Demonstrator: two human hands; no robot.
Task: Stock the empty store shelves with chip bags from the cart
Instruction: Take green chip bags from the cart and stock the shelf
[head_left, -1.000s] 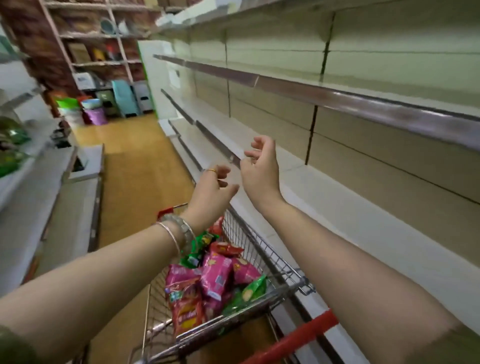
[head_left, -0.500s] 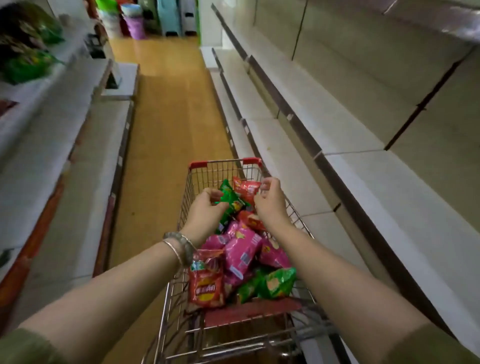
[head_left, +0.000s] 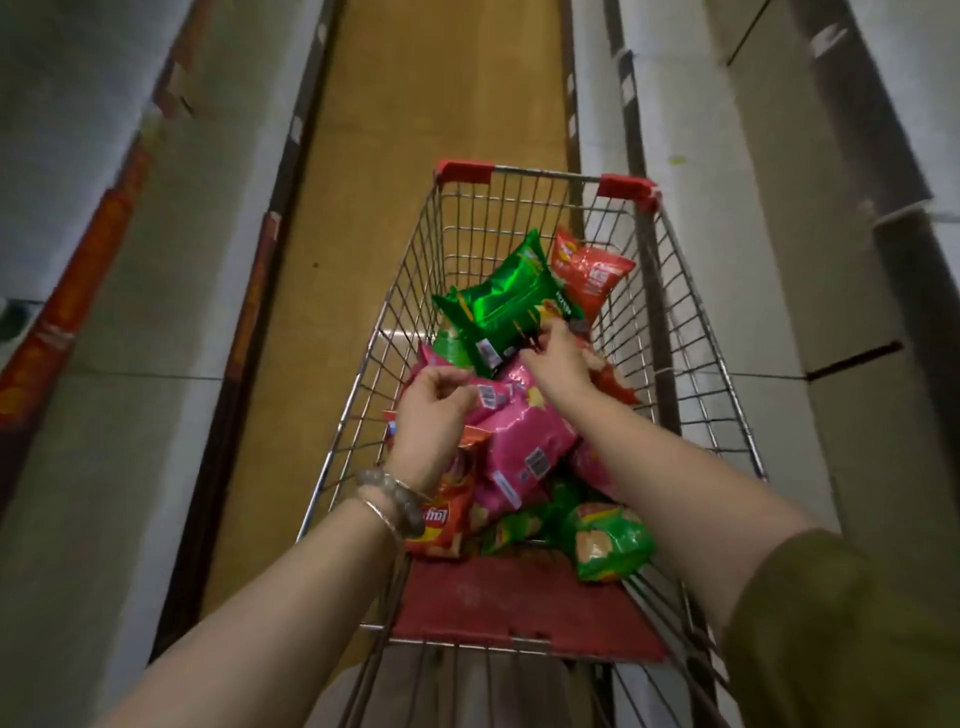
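We see the cart (head_left: 545, 175) mid-frame, chip bags (head_left: 608, 540) piled inside. Right hand (head_left: 558, 361) pinches the green bag (head_left: 506, 304) at its lower edge. Left hand (head_left: 431, 410) curled beside a pink bag (head_left: 524, 431), contact unclear.

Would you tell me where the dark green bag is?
Head view: the right hand grips the green bag in the cart's far half, left of the red bag.

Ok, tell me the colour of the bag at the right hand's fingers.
Green chip bag, best seen in head view.

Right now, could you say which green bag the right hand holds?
The raised green bag: the right hand grips its near edge, while the nearest green bag lies untouched.
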